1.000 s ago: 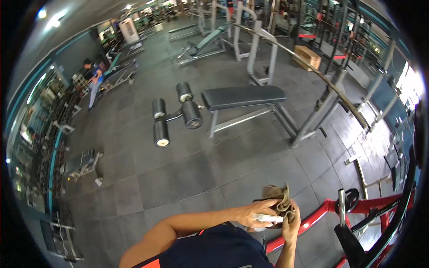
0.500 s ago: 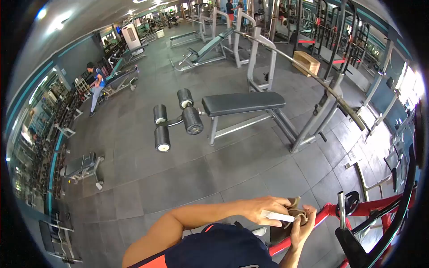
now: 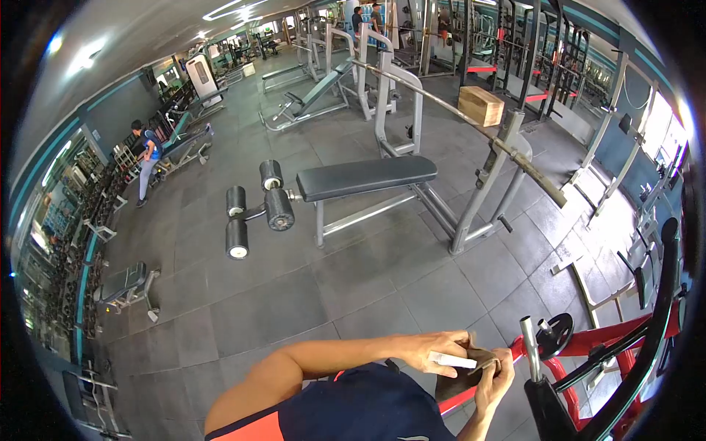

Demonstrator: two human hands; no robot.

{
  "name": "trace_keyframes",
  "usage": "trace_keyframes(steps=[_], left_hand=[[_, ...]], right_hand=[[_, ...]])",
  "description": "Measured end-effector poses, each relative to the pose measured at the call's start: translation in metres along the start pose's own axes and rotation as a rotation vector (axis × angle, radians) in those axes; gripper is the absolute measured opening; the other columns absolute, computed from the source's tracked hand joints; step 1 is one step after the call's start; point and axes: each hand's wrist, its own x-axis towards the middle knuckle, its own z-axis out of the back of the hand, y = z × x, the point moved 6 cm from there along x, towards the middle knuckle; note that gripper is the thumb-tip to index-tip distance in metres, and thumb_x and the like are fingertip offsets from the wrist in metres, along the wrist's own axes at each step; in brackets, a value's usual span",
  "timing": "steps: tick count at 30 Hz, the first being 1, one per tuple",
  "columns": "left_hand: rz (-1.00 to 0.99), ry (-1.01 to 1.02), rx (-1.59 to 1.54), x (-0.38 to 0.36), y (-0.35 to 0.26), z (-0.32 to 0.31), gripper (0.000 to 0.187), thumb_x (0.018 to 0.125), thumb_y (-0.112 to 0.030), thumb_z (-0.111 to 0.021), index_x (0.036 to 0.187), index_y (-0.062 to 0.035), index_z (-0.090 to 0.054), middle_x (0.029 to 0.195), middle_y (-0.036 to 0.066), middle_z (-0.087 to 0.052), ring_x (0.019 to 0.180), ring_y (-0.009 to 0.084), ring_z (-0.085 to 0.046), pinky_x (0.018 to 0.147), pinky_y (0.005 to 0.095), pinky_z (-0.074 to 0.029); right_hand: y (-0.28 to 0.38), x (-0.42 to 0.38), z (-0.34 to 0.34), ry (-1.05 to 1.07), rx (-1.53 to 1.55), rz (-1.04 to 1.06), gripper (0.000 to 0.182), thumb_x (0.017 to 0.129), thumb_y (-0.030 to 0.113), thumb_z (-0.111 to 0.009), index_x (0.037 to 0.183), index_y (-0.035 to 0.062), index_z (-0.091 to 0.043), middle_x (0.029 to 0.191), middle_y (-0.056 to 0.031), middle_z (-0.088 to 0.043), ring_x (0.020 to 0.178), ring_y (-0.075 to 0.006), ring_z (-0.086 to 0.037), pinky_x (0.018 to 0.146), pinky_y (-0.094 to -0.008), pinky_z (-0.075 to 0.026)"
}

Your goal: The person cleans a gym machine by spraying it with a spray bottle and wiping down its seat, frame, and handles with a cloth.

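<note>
My left hand (image 3: pixel 430 350), reaching across from the left, is closed on a crumpled brown cloth (image 3: pixel 456 384). A small white flat object (image 3: pixel 454 360) sticks out from between its fingers toward the right. On the cloth's right side my right hand (image 3: pixel 496 381) pinches its upper edge. The two hands are close together in front of my dark blue top (image 3: pixel 353 408). Part of the cloth is hidden behind my fingers, and it hangs down between the hands.
A red machine frame (image 3: pixel 588 339) with black and metal handles stands close at the right. Ahead are a black padded bench (image 3: pixel 368 178) and a long barbell (image 3: pixel 456 114). A person (image 3: pixel 149 158) is by the dumbbell racks at the left; others stand far back.
The view has turned slightly to the right, so the benches appear farther left. Both hands still hold the cloth, whose folds between the fingers have shifted and opened a little.
</note>
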Motion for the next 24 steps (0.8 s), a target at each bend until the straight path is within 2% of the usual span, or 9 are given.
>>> trace_keyframes(steps=[2, 3, 6, 9, 12, 16, 19, 22, 24], left_hand=[[-0.049, -0.042, -0.017, 0.011, -0.003, 0.006, 0.027, 0.088, -0.017, -0.071, 0.11, -0.0014, -0.065, 0.131, 0.022, -0.042, 0.109, 0.0352, -0.053, 0.095, 0.0461, -0.044], [0.048, -0.003, -0.093, 0.016, 0.004, 0.003, 0.026, 0.085, -0.021, -0.075, 0.104, -0.0039, -0.069, 0.149, 0.027, -0.03, 0.141, 0.0418, -0.028, 0.11, 0.048, -0.036], [-0.144, -0.139, -0.025, 0.031, -0.012, 0.014, 0.024, 0.083, -0.02, -0.076, 0.102, -0.0055, -0.071, 0.16, 0.026, -0.013, 0.151, 0.0418, -0.005, 0.12, 0.0488, -0.022], [-0.205, -0.028, 0.175, 0.047, -0.012, 0.017, 0.019, 0.082, -0.012, -0.075, 0.099, -0.0043, -0.073, 0.162, 0.027, 0.0, 0.152, 0.0382, 0.007, 0.121, 0.0532, -0.015], [-0.243, 0.112, 0.095, 0.061, -0.007, 0.016, 0.017, 0.082, -0.012, -0.075, 0.098, -0.0051, -0.073, 0.162, 0.027, -0.006, 0.152, 0.0391, 0.0, 0.119, 0.0575, -0.016], [-0.173, 0.124, 0.029, 0.07, -0.006, 0.026, 0.022, 0.086, -0.02, -0.07, 0.101, -0.0028, -0.069, 0.15, 0.027, -0.032, 0.13, 0.04, -0.045, 0.105, 0.0528, -0.036], [-0.098, 0.277, -0.003, 0.081, 0.008, 0.027, 0.025, 0.086, -0.021, -0.069, 0.099, 0.0002, -0.066, 0.122, 0.022, -0.051, 0.107, 0.0354, -0.054, 0.091, 0.0487, -0.043], [-0.117, 0.259, -0.032, 0.087, 0.018, 0.035, 0.026, 0.085, -0.021, -0.07, 0.095, 0.0022, -0.064, 0.1, 0.016, -0.053, 0.096, 0.0341, -0.055, 0.085, 0.0467, -0.044], [-0.219, 0.238, 0.041, 0.09, 0.027, 0.036, 0.025, 0.084, -0.02, -0.07, 0.093, 0.0024, -0.063, 0.099, 0.015, -0.055, 0.093, 0.0334, -0.057, 0.085, 0.0455, -0.046]], right_hand=[[-0.003, 0.012, 0.006, 0.067, -0.009, -0.036, 0.01, 0.089, 0.003, -0.049, 0.088, -0.0022, -0.058, 0.072, -0.0082, -0.054, 0.066, -0.0159, -0.049, 0.062, -0.0302, -0.041], [-0.004, 0.017, 0.008, 0.09, -0.01, -0.032, 0.013, 0.09, 0.004, -0.049, 0.092, -0.0017, -0.06, 0.074, -0.0091, -0.057, 0.066, -0.0164, -0.053, 0.064, -0.0313, -0.043], [-0.008, 0.034, 0.009, 0.109, 0.023, -0.083, 0.015, 0.089, 0.004, -0.05, 0.094, -0.0022, -0.063, 0.077, -0.0115, -0.061, 0.068, -0.0184, -0.058, 0.065, -0.0326, -0.046], [-0.006, 0.049, 0.008, 0.195, -0.025, 0.012, 0.013, 0.086, -0.001, -0.052, 0.09, -0.0032, -0.064, 0.077, -0.0137, -0.064, 0.068, -0.0213, -0.061, 0.065, -0.0335, -0.048], [-0.012, 0.056, 0.01, 0.169, -0.057, -0.062, 0.011, 0.084, -0.003, -0.054, 0.088, -0.0038, -0.063, 0.076, -0.0142, -0.064, 0.066, -0.0219, -0.062, 0.063, -0.034, -0.048], [-0.015, 0.058, 0.012, 0.065, -0.101, -0.119, 0.007, 0.079, -0.006, -0.057, 0.084, -0.0046, -0.063, 0.073, -0.0144, -0.063, 0.064, -0.0223, -0.062, 0.062, -0.0346, -0.048], [-0.015, 0.06, 0.014, 0.014, -0.18, -0.113, 0.006, 0.075, -0.007, -0.06, 0.08, -0.0052, -0.063, 0.071, -0.0142, -0.062, 0.064, -0.0227, -0.062, 0.061, -0.0346, -0.047], [-0.026, 0.058, 0.025, -0.034, -0.26, -0.131, 0.007, 0.072, -0.006, -0.064, 0.079, -0.0063, -0.062, 0.069, -0.0141, -0.06, 0.061, -0.0233, -0.059, 0.06, -0.0334, -0.046], [-0.036, 0.055, 0.026, 0.016, -0.201, -0.275, 0.011, 0.072, -0.001, -0.069, 0.077, -0.0058, -0.06, 0.066, -0.0138, -0.056, 0.059, -0.0244, -0.055, 0.057, -0.0348, -0.043]])
